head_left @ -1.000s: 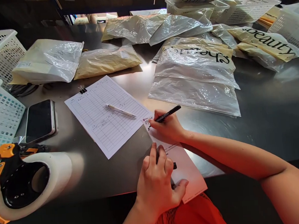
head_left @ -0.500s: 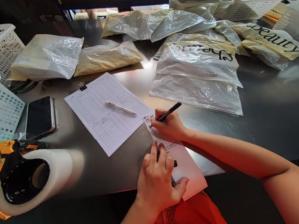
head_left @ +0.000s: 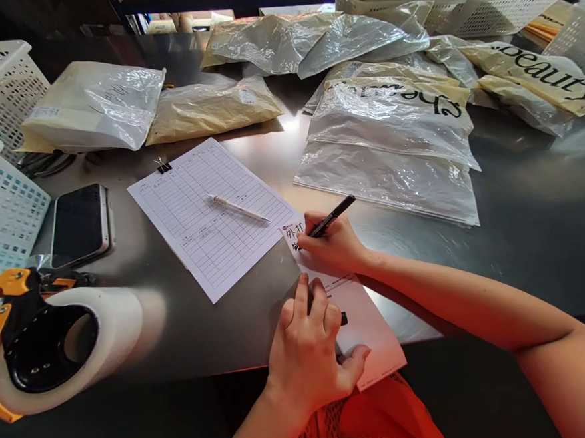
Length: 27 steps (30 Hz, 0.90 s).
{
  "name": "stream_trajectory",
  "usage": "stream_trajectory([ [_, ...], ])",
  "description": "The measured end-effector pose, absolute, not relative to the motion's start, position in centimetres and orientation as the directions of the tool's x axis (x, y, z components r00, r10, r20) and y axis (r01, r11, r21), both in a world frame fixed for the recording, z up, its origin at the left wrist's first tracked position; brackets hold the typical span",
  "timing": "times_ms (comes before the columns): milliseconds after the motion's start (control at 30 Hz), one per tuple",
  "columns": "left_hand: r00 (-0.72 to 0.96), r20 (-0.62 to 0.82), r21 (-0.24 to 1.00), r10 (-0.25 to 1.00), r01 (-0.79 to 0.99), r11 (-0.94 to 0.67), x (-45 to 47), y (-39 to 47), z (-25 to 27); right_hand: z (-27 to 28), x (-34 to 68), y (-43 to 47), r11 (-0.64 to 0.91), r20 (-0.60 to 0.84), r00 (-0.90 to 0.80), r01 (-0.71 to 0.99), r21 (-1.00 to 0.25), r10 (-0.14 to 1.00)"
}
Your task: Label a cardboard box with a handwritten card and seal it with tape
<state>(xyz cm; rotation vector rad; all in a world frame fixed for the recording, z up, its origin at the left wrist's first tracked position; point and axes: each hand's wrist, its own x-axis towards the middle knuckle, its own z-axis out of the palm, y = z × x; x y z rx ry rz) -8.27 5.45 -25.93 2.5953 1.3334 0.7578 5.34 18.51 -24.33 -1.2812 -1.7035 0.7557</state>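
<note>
My right hand (head_left: pixel 335 244) is closed around a black marker (head_left: pixel 332 216), its tip hidden behind my fingers at the top of a white printed slip (head_left: pixel 371 333). Dark handwritten characters show beside my fingertips. Lower on the same slip, my left hand (head_left: pixel 308 344) presses down, index and middle fingers stretched forward, the others curled. A short black piece, apparently the marker's cap (head_left: pixel 344 318), pokes out from under the curled fingers; the rest of it is hidden. Just left of the slip lie clipped form sheets (head_left: pixel 209 251) with a white pen (head_left: pixel 239 208) across them.
A tape dispenser (head_left: pixel 71 348) with a wide roll stands at left front, near a phone (head_left: pixel 79 224) and white baskets (head_left: pixel 6 205). Packed plastic bags (head_left: pixel 209 111) line the back, and flat clear bags (head_left: pixel 390 179) lie beyond my right hand. More baskets (head_left: pixel 512 0) stand at back right.
More strokes stand on the slip beside my right fingertips, in both rows of writing. My left hand keeps its place. The whole view has shifted slightly.
</note>
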Motion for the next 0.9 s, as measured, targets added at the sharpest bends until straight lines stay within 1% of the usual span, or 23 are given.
stream_trajectory([
  [167,0.484,0.372,0.32,0.793,0.735,-0.598,-8.3,5.5,-25.8,-24.3,5.3,18.4,0.286,0.261,-0.118,0.427,-0.857,0.958],
  [367,0.497,0.309,0.303,0.811,0.757,-0.579,-8.2,5.8,-25.5,-24.2,5.6,18.6,0.275,0.256,-0.099,0.362,-0.891,0.962],
  [500,0.493,0.309,0.304,0.814,0.759,-0.575,-8.2,5.8,-25.5,-24.1,6.6,19.2,0.233,0.241,-0.01,0.3,-0.925,0.97],
  [567,0.492,0.31,0.307,0.814,0.758,-0.575,-8.2,5.8,-25.6,-24.2,7.0,19.4,0.234,0.25,0.004,0.336,-0.912,0.968],
  [733,0.492,0.297,0.303,0.818,0.764,-0.569,-8.2,5.9,-25.4,-24.4,6.8,19.4,0.284,0.295,-0.036,0.404,-0.87,0.955],
  [900,0.489,0.311,0.295,0.815,0.765,-0.572,-8.2,5.9,-25.4,-24.3,6.7,19.3,0.249,0.238,-0.082,0.451,-0.857,0.968],
])
